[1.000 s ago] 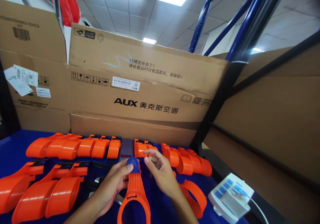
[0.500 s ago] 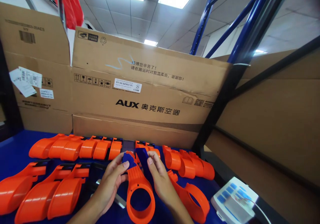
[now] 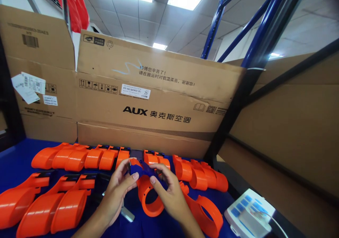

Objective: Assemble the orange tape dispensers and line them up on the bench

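Both my hands hold one orange plastic piece (image 3: 148,197) with a round ring end, tilted up above the blue table. My left hand (image 3: 119,192) pinches its upper left end, thumb and fingers closed on a dark blue part (image 3: 141,169) fitted at the top. My right hand (image 3: 169,192) grips the same end from the right, fingers curled round it. Another orange ring piece (image 3: 209,215) lies on the table just right of my right wrist.
Rows of orange pieces (image 3: 79,158) lie along the back and left (image 3: 47,206) of the blue table (image 3: 13,160). Large AUX cardboard boxes (image 3: 156,100) stand behind. A white device with blue keys (image 3: 249,213) sits at the right. A metal part (image 3: 127,215) lies under my left hand.
The orange piece has been tipped up and drawn closer between my hands, its ring now shorter in view. My right fingers have moved onto the blue part at its top.
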A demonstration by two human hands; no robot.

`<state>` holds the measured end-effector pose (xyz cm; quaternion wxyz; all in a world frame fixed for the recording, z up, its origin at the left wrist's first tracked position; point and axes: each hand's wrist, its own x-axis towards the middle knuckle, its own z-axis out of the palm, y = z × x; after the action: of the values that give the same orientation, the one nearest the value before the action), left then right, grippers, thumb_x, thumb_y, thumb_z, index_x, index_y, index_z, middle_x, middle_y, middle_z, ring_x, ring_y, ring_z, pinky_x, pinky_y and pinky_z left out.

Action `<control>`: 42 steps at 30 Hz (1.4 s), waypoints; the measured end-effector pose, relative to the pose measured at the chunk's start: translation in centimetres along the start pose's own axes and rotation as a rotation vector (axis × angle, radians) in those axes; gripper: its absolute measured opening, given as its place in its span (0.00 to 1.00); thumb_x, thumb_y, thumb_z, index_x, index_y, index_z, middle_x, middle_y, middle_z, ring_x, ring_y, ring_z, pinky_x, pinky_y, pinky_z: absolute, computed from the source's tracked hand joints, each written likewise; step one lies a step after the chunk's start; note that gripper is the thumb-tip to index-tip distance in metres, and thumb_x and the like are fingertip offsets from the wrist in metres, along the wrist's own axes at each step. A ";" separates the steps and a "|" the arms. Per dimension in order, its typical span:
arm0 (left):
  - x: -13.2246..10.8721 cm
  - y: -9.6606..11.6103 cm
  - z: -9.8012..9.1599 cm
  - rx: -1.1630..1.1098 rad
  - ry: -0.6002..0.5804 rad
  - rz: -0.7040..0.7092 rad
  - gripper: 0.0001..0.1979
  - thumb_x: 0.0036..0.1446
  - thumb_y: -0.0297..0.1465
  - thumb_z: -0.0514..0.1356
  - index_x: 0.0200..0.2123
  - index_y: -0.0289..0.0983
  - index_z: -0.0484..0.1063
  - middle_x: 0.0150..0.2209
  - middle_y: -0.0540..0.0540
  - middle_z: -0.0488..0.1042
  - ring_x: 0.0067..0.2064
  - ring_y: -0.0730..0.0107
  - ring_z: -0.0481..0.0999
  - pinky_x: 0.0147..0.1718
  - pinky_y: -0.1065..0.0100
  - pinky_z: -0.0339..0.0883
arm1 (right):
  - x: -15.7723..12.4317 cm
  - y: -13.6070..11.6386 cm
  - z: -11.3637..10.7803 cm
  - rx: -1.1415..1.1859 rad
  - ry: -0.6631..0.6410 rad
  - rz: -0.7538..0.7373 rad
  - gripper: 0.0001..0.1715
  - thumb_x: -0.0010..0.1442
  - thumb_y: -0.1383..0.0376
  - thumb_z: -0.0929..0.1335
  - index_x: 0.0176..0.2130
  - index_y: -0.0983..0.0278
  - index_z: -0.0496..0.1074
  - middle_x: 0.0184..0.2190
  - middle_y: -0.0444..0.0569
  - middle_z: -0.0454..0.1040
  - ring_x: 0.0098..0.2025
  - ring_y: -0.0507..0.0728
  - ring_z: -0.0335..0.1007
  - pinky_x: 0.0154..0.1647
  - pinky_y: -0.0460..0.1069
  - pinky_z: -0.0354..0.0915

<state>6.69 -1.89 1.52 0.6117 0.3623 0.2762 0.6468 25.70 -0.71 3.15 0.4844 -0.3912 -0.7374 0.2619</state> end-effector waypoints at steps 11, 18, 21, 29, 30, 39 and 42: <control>0.1 -0.2 -0.4 0.126 -0.082 0.090 0.27 0.57 0.35 0.68 0.59 0.49 0.70 0.65 0.46 0.69 0.68 0.51 0.62 0.65 0.55 0.56 | -0.6 -0.9 0.1 -0.270 0.040 -0.257 0.35 0.56 0.59 0.76 0.60 0.57 0.67 0.52 0.54 0.76 0.53 0.65 0.74 0.54 0.59 0.70; 0.4 0.2 -0.2 0.248 -0.027 0.211 0.18 0.53 0.35 0.71 0.47 0.43 0.74 0.51 0.42 0.81 0.57 0.50 0.76 0.62 0.53 0.61 | -0.5 -0.5 0.0 -0.407 0.056 -0.449 0.39 0.54 0.60 0.78 0.62 0.57 0.67 0.49 0.56 0.75 0.49 0.65 0.73 0.50 0.61 0.72; 0.1 0.5 -0.1 0.253 0.006 0.229 0.17 0.50 0.36 0.72 0.44 0.43 0.75 0.49 0.42 0.82 0.56 0.48 0.77 0.61 0.53 0.62 | -0.7 -0.6 0.1 -0.399 0.056 -0.450 0.39 0.54 0.60 0.78 0.62 0.56 0.67 0.49 0.56 0.75 0.49 0.66 0.73 0.50 0.63 0.71; -0.7 1.0 0.7 0.142 0.021 0.196 0.36 0.47 0.42 0.73 0.59 0.46 0.69 0.54 0.39 0.80 0.59 0.45 0.75 0.61 0.51 0.63 | -1.2 -0.7 0.4 -0.306 0.103 -0.360 0.38 0.53 0.58 0.79 0.60 0.56 0.69 0.50 0.56 0.76 0.51 0.69 0.73 0.54 0.64 0.69; -1.0 1.2 0.8 0.126 -0.028 0.196 0.39 0.50 0.44 0.71 0.64 0.47 0.64 0.57 0.38 0.77 0.61 0.45 0.73 0.62 0.51 0.62 | -1.1 -0.5 0.5 -0.256 0.134 -0.307 0.37 0.54 0.57 0.78 0.60 0.57 0.69 0.52 0.56 0.76 0.52 0.69 0.73 0.56 0.64 0.68; -1.6 -0.2 -0.2 1.059 -0.358 0.706 0.48 0.50 0.29 0.71 0.71 0.51 0.54 0.70 0.41 0.61 0.70 0.39 0.57 0.68 0.43 0.52 | -1.5 4.0 2.4 0.213 0.309 0.248 0.38 0.68 0.40 0.59 0.61 0.61 0.71 0.57 0.54 0.76 0.65 0.64 0.65 0.60 0.61 0.68; -1.5 -0.8 -0.6 1.203 -0.288 0.843 0.46 0.51 0.22 0.67 0.70 0.51 0.56 0.66 0.39 0.65 0.67 0.39 0.63 0.65 0.43 0.58 | -2.2 4.8 2.9 0.245 0.245 0.276 0.35 0.68 0.41 0.60 0.58 0.61 0.74 0.57 0.53 0.76 0.65 0.63 0.65 0.60 0.59 0.68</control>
<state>6.61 -3.22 0.35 0.0385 0.7904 0.3373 0.5099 25.09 0.16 -2.78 0.5735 -0.4557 -0.5752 0.3639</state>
